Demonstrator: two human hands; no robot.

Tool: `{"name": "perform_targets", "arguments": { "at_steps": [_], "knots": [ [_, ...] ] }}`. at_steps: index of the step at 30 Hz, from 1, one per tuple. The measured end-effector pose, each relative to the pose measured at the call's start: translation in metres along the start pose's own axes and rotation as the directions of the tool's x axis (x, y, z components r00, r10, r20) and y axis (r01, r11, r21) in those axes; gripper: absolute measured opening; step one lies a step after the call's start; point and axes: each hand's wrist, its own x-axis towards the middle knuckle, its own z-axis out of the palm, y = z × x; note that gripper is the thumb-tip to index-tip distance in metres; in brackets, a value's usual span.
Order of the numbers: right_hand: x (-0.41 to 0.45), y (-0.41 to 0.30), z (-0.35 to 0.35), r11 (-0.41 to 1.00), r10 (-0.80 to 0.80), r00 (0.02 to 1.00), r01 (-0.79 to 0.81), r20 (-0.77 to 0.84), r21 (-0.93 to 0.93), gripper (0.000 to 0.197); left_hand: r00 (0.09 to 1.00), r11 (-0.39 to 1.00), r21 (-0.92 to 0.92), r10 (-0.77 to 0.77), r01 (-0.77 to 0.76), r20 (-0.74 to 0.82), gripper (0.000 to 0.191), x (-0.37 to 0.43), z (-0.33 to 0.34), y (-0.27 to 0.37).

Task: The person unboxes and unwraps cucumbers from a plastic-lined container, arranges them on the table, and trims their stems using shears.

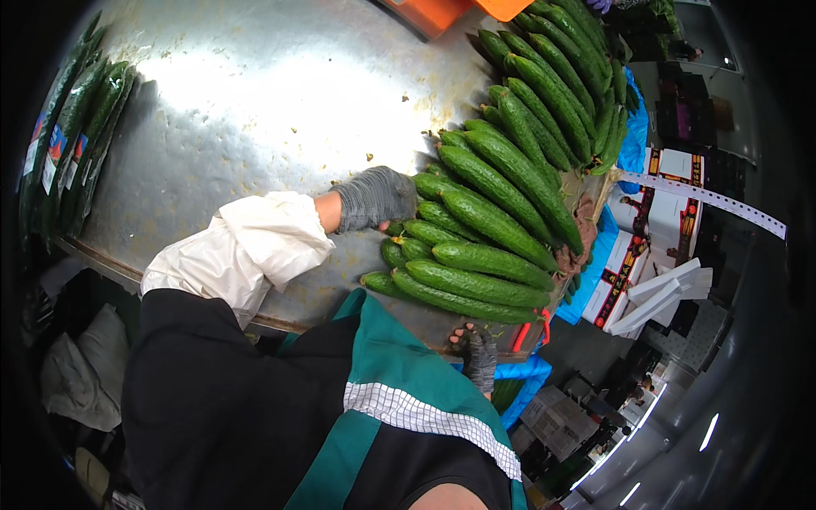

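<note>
My left hand [376, 197], in a grey knit glove with bare fingertips, reaches across the metal table to the stem or tip ends of a row of cucumbers [488, 220]. Most of its fingers are out of sight behind the glove and the cucumbers, so its grip is unclear. My right hand [477, 357], gloved the same way, is at the near table edge, just below the closest cucumber [465, 299]. Its fingers are bent, and no object shows in them. The green cucumbers lie side by side in overlapping layers.
Plastic-wrapped cucumbers with labels [76, 140] lie at the table's [210, 115] far left. An orange container [433, 13] is at the top. Beyond the right edge are blue plastic sheeting [599, 268] and printed cartons [663, 210]. A brown cloth [577, 239] and red strap [523, 336] lie near that edge.
</note>
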Motion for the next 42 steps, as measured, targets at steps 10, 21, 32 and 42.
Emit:
{"name": "perform_targets", "arguments": {
  "at_steps": [10,21,32,42],
  "knots": [
    [-0.001,-0.002,0.002,0.999,0.000,0.999,0.001,-0.037,0.042,0.028,0.998,0.967,0.253,0.037,-0.024,-0.048,0.008,-0.051,0.002,0.004],
    [-0.002,-0.002,0.003,0.999,-0.020,0.999,0.021,-0.027,0.045,0.027,0.760,0.617,0.673,0.638,-0.408,-0.125,0.021,-0.046,0.033,-0.032],
    [-0.002,-0.002,0.003,1.000,-0.008,1.000,0.008,-0.012,0.015,0.025,0.995,0.985,-0.143,0.086,-0.093,-0.059,0.007,-0.040,0.022,-0.018],
    [-0.002,0.002,0.001,0.999,-0.045,0.999,0.045,0.013,0.014,0.026,0.610,0.485,0.762,0.778,-0.429,-0.151,0.012,-0.044,0.038,-0.022]
  ]
}}
